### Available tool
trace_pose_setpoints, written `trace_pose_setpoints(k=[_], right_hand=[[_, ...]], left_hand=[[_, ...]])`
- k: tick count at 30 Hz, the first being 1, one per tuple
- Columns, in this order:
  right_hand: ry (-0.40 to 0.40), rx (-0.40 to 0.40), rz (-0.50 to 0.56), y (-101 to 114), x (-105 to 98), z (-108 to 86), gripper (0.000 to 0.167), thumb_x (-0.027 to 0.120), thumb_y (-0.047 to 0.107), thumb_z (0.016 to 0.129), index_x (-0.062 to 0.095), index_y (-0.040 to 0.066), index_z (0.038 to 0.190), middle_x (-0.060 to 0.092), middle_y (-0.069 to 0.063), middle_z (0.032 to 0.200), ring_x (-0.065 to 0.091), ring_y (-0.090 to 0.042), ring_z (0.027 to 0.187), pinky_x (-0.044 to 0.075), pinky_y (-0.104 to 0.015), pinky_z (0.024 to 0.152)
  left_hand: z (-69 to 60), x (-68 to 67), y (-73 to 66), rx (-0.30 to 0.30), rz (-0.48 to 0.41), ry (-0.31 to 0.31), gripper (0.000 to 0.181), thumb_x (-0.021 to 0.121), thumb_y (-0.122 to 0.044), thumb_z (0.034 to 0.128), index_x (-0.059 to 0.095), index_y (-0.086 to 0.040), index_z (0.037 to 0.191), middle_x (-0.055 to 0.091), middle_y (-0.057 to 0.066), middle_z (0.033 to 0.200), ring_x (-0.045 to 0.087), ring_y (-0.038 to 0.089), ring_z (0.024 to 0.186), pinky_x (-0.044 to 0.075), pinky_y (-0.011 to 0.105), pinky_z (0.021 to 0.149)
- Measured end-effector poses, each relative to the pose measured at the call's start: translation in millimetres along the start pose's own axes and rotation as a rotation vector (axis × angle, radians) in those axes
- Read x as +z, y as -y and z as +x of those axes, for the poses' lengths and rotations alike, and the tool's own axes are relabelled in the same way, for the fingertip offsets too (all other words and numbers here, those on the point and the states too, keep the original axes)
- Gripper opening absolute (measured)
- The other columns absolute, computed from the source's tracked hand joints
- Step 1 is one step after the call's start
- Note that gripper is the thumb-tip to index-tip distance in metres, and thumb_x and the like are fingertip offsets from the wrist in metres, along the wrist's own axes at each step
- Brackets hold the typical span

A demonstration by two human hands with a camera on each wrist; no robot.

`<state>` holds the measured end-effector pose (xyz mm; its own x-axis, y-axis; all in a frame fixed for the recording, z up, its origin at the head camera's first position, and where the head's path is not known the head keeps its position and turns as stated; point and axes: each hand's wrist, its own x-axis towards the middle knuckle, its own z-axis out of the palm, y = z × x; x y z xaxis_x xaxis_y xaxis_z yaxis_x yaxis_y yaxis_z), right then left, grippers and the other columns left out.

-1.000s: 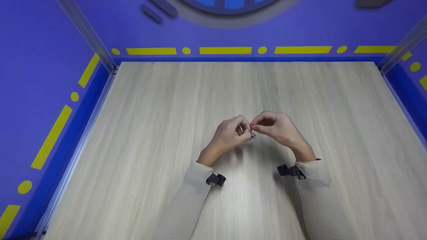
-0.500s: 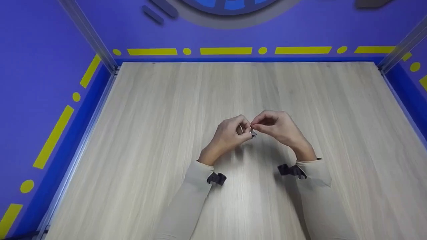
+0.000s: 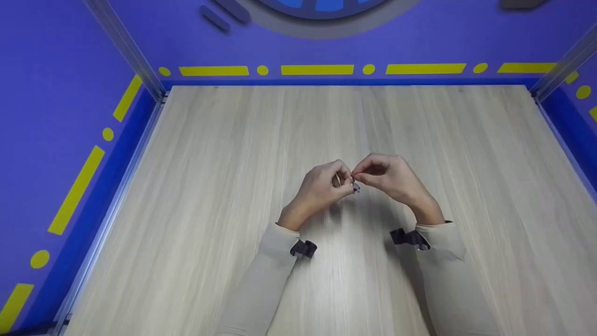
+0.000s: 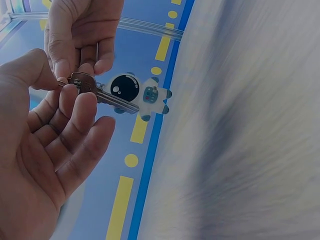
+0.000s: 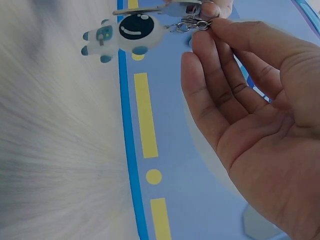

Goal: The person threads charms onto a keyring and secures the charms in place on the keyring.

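With the fingers of the left hand (image 3: pixel 321 185) pinching the silver metal key (image 4: pixel 118 101) by its head and those of the right hand (image 3: pixel 395 179) pinching the linked silver metal rings (image 5: pixel 202 25) above the pale wood-grain counter (image 3: pixel 224 177), steady grips should serve best.

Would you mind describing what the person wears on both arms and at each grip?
The left sleeve and right sleeve are long, plain and beige, each with a black strap near its end. The left grip and right grip wear no glove.
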<state>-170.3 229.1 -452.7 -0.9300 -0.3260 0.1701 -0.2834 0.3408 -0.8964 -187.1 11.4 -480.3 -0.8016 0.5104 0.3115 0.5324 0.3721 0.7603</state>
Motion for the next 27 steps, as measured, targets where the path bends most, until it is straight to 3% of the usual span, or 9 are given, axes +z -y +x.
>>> trace_pose_setpoints(k=[27], right_hand=[[0.062, -0.010, -0.071, 2.8, -0.7, -1.8, 0.007, 0.075, -0.006, 0.095, 0.076, 0.000, 0.098, 0.074, -0.011, 0.096, 0.069, -0.023, 0.088, 0.056, -0.024, 0.081]], left_hand=[[-0.2, -1.3, -2.0, -0.010, 0.038, 0.065, 0.007, 0.070, -0.007, 0.0884, 0.065, -0.010, 0.092, 0.065, -0.005, 0.084, 0.058, 0.006, 0.074, 0.047, 0.024, 0.068]])
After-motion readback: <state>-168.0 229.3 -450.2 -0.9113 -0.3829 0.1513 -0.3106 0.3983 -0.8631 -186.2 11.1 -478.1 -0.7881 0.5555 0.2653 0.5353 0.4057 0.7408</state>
